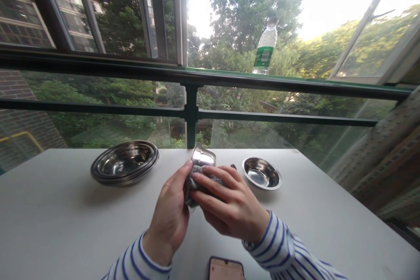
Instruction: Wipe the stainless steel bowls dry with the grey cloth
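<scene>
Above the middle of the white table, my left hand (170, 205) grips a shiny stainless steel bowl (204, 155) by its left side, thumb along the edge. The bowl is tilted, and its lower part is hidden behind my fingers. My right hand (229, 199) presses a crumpled grey cloth (192, 199) against the bowl, fingers closed over the fabric. A small steel bowl (262, 174) rests on the table to the right of my hands. To the left sits a stack of wider steel bowls (125, 164), nested in one another.
A phone (226, 269) lies at the near edge of the white table (65, 223). Behind the table runs a dark green railing (216, 79). A clear plastic bottle with a green label (265, 50) stands on the ledge there. Curtain fabric (377, 162) hangs at the right.
</scene>
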A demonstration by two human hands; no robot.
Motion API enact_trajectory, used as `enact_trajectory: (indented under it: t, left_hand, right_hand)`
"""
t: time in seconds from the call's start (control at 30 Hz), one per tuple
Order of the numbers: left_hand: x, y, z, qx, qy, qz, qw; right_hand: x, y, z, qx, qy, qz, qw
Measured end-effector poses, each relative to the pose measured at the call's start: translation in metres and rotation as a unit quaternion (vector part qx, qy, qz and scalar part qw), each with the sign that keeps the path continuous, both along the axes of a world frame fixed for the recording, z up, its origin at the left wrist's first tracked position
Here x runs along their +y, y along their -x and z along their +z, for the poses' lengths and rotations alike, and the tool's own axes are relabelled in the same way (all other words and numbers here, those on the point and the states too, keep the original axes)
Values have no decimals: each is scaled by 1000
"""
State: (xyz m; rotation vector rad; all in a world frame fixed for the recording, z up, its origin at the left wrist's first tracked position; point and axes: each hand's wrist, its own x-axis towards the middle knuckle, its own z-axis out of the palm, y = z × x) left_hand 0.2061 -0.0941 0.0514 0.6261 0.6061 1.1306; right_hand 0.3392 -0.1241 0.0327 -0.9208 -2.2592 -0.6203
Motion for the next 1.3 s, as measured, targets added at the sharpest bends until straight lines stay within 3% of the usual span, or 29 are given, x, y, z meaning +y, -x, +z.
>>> enact_trajectory:
  t: [0.2, 0.6, 1.0, 1.3]
  left_hand:
    - [1, 3, 0, 15, 2, 1, 1000]
    - [-2, 1, 3, 2, -30, -18, 999]
    - [0, 3, 1, 20, -54, -11, 998]
    - [-1, 1, 2, 33, -31, 0, 999]
  right_hand:
    - [-2, 3, -3, -34, -20, 1, 999]
    - [-1, -7, 7, 2, -31, -47, 998]
    - [-3, -3, 6, -17, -39, -13, 999]
    - [-1, -4, 5, -19, -34, -4, 999]
